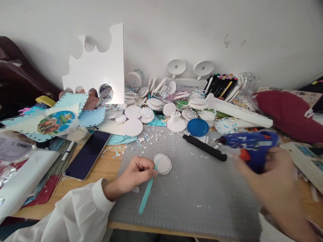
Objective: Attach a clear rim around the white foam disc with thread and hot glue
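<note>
My left hand (137, 173) rests on the grey cutting mat (191, 195), its fingers pinched on a teal paper strip (147, 191) where the strip meets a small white round disc (163, 163). The strip trails down toward the mat's near edge. My right hand (267, 174), blurred by motion, grips a blue glue gun (249, 144) at the right, its nozzle pointing left above the mat, well apart from the disc.
A black pen-like tool (205, 147) and blue lid (198, 127) lie behind the mat. Several white discs (133, 126) crowd the back. A cut-out white foam board (101, 72) leans on the wall. A phone (88, 154) lies left; a red cloth (287, 112) right.
</note>
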The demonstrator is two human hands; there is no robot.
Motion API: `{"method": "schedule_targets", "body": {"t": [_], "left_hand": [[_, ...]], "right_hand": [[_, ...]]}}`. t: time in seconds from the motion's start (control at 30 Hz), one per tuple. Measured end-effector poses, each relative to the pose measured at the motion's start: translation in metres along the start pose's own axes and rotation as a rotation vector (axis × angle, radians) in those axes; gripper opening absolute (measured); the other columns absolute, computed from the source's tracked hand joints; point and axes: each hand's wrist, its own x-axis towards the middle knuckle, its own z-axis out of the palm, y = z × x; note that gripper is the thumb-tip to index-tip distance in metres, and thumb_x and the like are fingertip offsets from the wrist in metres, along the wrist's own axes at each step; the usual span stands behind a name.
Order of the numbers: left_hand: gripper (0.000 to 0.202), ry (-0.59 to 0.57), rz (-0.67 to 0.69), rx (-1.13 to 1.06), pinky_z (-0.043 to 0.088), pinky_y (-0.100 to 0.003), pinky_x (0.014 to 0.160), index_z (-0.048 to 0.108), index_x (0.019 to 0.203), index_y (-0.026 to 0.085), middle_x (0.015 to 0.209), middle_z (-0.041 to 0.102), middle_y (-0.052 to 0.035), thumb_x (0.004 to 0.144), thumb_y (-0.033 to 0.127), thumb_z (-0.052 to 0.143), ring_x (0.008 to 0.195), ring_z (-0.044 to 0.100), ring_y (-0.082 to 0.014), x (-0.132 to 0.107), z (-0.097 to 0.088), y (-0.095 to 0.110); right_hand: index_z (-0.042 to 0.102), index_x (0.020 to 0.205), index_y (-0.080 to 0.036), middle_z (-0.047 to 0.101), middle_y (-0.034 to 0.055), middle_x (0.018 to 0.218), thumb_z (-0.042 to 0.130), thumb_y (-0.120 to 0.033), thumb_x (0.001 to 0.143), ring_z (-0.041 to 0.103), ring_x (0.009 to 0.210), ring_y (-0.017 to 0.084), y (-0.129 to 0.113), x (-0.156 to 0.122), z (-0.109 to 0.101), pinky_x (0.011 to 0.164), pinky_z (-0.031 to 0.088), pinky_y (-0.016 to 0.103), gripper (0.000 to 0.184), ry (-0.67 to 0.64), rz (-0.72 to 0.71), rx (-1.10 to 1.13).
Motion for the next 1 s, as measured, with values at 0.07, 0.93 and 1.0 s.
{"method": "schedule_targets", "body": {"t": [0.07,0.93,1.0], "left_hand": [[0.04,-0.005,-0.011,-0.004,0.021,-0.021,0.044,0.046,0.047,0.015,0.046,0.037,0.0052,0.079,0.035,0.06,0.045,0.03,-0.0061,-0.002,0.0,-0.002],[0.04,-0.175,-0.149,-0.079,0.017,-0.021,0.042,0.033,0.049,0.018,0.046,0.028,0.0067,0.08,0.028,0.056,0.044,0.023,-0.0045,-0.009,0.005,0.015],[0.04,-0.193,-0.166,-0.068,0.017,-0.021,0.042,0.033,0.049,0.018,0.047,0.028,0.0069,0.08,0.029,0.056,0.044,0.022,-0.0045,-0.009,0.006,0.014]], "right_hand": [[0.049,0.081,-0.025,0.058,-0.002,0.06,0.075,-0.037,0.061,0.055,0.046,0.016,-0.005,-0.012,0.025,0.042,0.044,0.028,0.035,-0.192,0.014,0.049],[0.055,0.097,-0.025,0.058,0.0039,0.088,0.07,-0.021,0.074,0.061,0.076,0.023,0.021,-0.055,0.055,0.062,0.051,0.034,0.028,-0.306,-0.374,0.14],[0.055,0.095,-0.025,0.059,0.0029,0.085,0.07,-0.019,0.074,0.06,0.072,0.021,0.018,-0.054,0.055,0.058,0.049,0.032,0.026,-0.299,-0.343,0.168]]}}
